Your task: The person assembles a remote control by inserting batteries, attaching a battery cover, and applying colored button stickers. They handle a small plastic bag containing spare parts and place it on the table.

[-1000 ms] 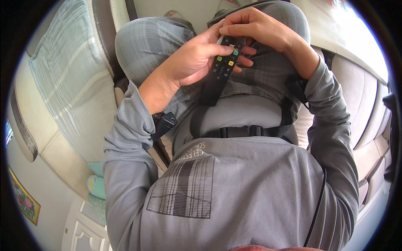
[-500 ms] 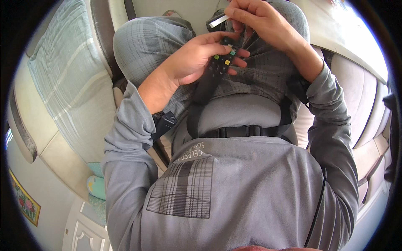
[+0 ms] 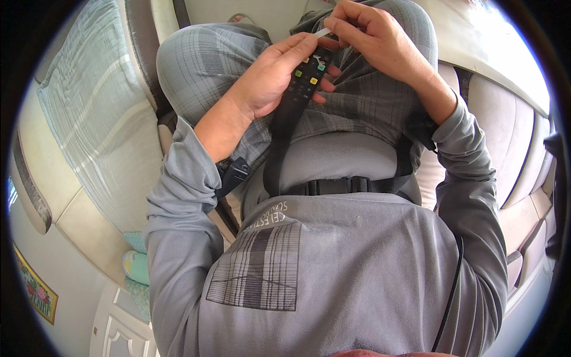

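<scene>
Above my lap, my left hand [image 3: 267,77] is wrapped around a black remote control [image 3: 304,83] with small coloured buttons, one green, one teal and one yellow. The remote's keys face up, and its far end is partly covered by my fingers. My right hand [image 3: 376,41] pinches a thin, flat white strip [image 3: 322,33] just past that far end. The strip's free end meets my left thumb and index fingertips. Whether the strip touches the remote I cannot tell.
My plaid trouser legs [image 3: 208,65] are bent beneath my hands. A pale blue cover [image 3: 101,113] lies over the sofa seat at left. At the right stands a light-topped table [image 3: 493,53], beside cream sofa cushions [image 3: 502,137]. A black buckled strap [image 3: 336,186] crosses my waist.
My left hand has shifted slightly left with the remote, its thumb moving from the buttons up to the white strip. My right hand has come a little lower, bringing the strip against the left fingertips.
</scene>
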The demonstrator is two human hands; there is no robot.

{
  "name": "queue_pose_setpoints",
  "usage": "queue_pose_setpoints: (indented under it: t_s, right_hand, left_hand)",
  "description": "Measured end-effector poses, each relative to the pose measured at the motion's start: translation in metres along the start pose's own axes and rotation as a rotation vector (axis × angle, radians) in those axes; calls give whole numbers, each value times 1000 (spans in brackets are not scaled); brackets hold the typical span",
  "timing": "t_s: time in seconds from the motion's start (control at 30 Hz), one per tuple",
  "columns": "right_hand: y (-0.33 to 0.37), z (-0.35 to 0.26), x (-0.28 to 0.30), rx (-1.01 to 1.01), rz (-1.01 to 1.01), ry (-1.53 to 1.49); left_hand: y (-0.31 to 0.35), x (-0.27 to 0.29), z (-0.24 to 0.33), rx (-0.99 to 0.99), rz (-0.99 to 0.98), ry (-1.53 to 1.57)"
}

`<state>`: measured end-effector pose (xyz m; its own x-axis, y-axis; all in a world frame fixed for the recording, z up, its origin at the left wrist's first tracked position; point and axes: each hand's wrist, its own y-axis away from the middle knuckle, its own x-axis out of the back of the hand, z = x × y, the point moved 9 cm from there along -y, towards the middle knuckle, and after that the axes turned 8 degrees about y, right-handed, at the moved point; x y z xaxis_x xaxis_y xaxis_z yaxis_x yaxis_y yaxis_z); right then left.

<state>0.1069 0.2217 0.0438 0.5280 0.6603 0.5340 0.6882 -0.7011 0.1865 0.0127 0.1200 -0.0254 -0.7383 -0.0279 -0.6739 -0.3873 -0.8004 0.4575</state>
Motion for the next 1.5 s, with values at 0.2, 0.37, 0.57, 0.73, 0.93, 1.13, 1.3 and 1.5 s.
queue_pose_setpoints:
  t_s: [0.2, 0.37, 0.57, 0.73, 0.93, 1.13, 1.3, 1.5]
  right_hand:
    - [-2, 7, -4, -47, -59, -69]
    - [-4, 0, -9, 61, -64, -142]
    - [-2, 12, -7, 11, -17, -262]
    - [-1, 18, -6, -45, 13, -354]
    - [-2, 30, -20, -112, -64, -434]
    - [2, 30, -33, 28, -60, -301]
    - [2, 31, -41, -6, -111, -363]
    - [-4, 33, -51, -41, -99, -348]
  left_hand:
    - [-2, 6, 2, -39, 53, -22]
    - [-2, 12, -1, -30, 111, -5]
    - [-3, 15, 4, -59, 71, 134]
    - [-4, 20, 4, -124, 112, 69]
    - [-4, 24, 6, -163, 112, 196]
    - [-5, 29, 5, -168, 147, 240]
    - [-1, 25, 10, -165, 136, 294]
    - [-3, 22, 10, -182, 147, 231]
